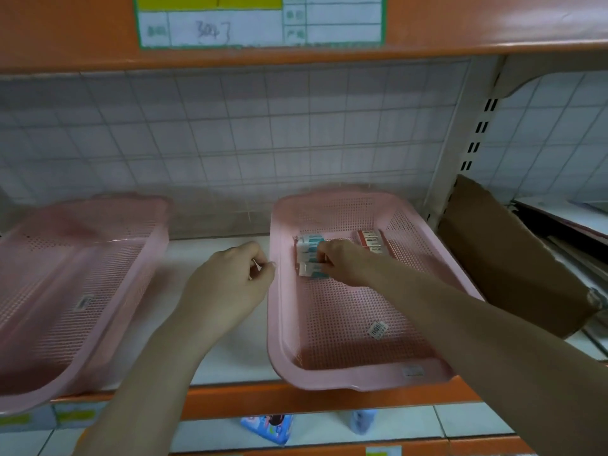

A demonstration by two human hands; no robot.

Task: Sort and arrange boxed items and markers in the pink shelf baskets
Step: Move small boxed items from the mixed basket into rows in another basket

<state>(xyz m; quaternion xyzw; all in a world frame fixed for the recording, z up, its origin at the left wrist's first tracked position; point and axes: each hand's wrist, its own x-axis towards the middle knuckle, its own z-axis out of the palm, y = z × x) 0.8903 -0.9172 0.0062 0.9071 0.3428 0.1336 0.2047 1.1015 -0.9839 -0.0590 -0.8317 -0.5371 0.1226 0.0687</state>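
Two pink baskets sit on a white shelf with an orange front edge. The right basket (332, 376) holds small boxes near its back. On the left side of it lie the teal and white boxes (311, 240), stacked close together. On the right side lie the red and white boxes (371, 240), a little apart from the teal ones.

The right hand (342, 261) reaches into this basket. Its fingers are curled and rest on the teal and white boxes, and it seems to be gripping them. The left hand (230, 281) hangs over the bare shelf (240, 353) between the two baskets, just beside the right basket's left wall. Its fingers are curled in, and the thumb and finger pinch something small and pale. It is too small to tell what.

The left basket (65, 291) looks blurry. A small white sticker lies on its floor. A barcode sticker (376, 329) lies on the floor of the right basket, nearer the front. A brown cardboard piece (513, 258) leans at the far right. A paper label (260, 21) hangs on the orange shelf above.
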